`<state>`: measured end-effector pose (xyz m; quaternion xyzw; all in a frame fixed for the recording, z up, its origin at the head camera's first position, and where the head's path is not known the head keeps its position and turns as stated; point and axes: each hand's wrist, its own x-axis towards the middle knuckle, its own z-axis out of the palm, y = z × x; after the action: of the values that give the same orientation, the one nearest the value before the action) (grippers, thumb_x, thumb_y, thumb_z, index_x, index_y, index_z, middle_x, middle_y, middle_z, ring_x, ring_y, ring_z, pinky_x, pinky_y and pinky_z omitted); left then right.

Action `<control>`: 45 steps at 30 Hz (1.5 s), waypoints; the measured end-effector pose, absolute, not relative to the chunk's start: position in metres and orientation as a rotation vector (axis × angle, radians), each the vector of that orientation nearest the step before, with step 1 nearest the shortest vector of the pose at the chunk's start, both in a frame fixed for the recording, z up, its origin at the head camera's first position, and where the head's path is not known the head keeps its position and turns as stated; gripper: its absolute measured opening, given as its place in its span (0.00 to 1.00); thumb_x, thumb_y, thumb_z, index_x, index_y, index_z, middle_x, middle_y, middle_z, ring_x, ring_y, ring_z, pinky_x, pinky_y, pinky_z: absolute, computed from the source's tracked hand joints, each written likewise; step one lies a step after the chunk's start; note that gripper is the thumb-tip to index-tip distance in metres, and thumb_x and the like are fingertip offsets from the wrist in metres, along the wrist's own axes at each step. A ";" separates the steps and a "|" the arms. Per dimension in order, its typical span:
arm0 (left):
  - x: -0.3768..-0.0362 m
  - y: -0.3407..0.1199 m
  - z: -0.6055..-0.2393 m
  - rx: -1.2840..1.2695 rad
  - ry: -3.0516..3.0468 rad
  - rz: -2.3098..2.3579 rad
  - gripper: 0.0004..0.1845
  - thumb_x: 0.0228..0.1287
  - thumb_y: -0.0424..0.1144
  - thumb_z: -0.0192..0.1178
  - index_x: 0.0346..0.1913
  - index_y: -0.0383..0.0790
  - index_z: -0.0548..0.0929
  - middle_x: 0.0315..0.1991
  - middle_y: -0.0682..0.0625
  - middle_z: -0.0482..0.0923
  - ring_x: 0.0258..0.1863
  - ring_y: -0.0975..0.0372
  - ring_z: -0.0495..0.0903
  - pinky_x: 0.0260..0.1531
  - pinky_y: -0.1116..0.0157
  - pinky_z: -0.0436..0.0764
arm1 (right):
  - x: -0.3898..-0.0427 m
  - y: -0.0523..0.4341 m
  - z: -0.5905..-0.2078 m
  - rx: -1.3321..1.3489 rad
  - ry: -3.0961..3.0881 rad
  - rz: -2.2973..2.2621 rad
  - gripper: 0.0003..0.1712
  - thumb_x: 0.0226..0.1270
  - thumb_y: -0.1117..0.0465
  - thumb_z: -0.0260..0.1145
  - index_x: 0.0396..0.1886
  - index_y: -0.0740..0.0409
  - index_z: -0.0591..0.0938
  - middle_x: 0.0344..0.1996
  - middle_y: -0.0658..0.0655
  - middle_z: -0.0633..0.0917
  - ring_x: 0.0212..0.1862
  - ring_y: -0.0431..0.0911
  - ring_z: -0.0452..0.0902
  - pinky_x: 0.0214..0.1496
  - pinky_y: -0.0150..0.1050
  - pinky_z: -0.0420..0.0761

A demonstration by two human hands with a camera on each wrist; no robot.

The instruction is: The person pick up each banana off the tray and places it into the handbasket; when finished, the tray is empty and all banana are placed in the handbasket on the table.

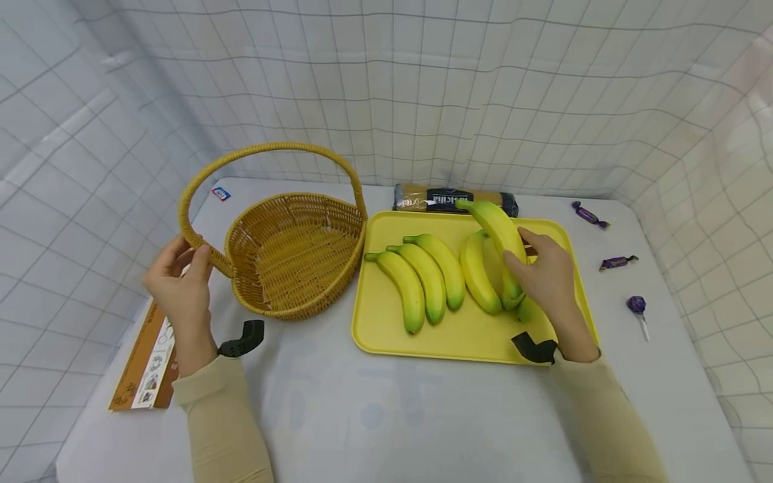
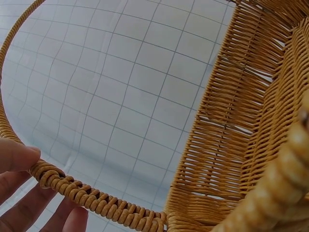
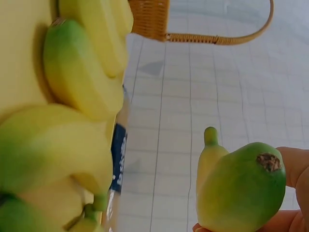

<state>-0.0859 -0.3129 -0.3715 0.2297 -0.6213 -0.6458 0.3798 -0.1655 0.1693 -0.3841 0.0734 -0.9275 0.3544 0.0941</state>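
Note:
My left hand (image 1: 181,278) grips the base of the handle (image 2: 87,198) of a woven wicker basket (image 1: 296,251), which stands empty on the white table. To its right lies a yellow tray (image 1: 386,322) with several yellow-green bananas (image 1: 423,278). My right hand (image 1: 543,275) is curled round one banana (image 1: 501,235) and holds it tilted above the others on the tray's right side. In the right wrist view that banana's green tip (image 3: 241,186) fills the lower right, with the other bananas (image 3: 72,82) at the left.
A dark wrapped roll (image 1: 453,200) lies just behind the tray. Two purple wrapped candies (image 1: 590,215) and a purple lollipop (image 1: 637,308) lie at the right. A printed card (image 1: 147,365) lies at the left table edge. Checked cloth walls surround the table.

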 end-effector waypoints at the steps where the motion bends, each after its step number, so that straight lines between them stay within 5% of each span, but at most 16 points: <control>1: -0.086 -0.313 -0.371 0.590 -1.593 -1.646 0.14 0.59 0.28 0.66 0.48 0.38 0.88 0.39 0.53 0.81 0.39 0.64 0.79 0.34 0.78 0.83 | -0.166 0.162 -0.382 0.249 -2.754 1.054 0.29 0.66 0.59 0.64 0.64 0.68 0.74 0.53 0.71 0.81 0.47 0.63 0.81 0.49 0.56 0.81; 20: -0.090 -0.312 -0.374 0.600 -1.663 -1.556 0.14 0.60 0.29 0.66 0.49 0.40 0.87 0.38 0.57 0.81 0.38 0.66 0.79 0.33 0.80 0.81 | -0.183 0.023 -0.343 0.827 -2.729 1.210 0.30 0.64 0.56 0.65 0.66 0.60 0.75 0.55 0.60 0.82 0.47 0.52 0.82 0.47 0.44 0.83; 45: -0.085 -0.315 -0.377 0.627 -1.738 -1.485 0.15 0.61 0.32 0.66 0.51 0.42 0.87 0.39 0.60 0.81 0.39 0.69 0.79 0.33 0.77 0.78 | -0.207 -0.117 -0.386 1.090 -2.902 1.151 0.28 0.66 0.53 0.64 0.65 0.56 0.76 0.41 0.52 0.84 0.27 0.38 0.75 0.26 0.27 0.73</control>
<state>-0.0847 -0.3151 -0.3768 0.2449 -0.6793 -0.5804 0.3763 -0.2068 -0.1171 -0.3855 0.3286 -0.8746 0.3469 -0.0824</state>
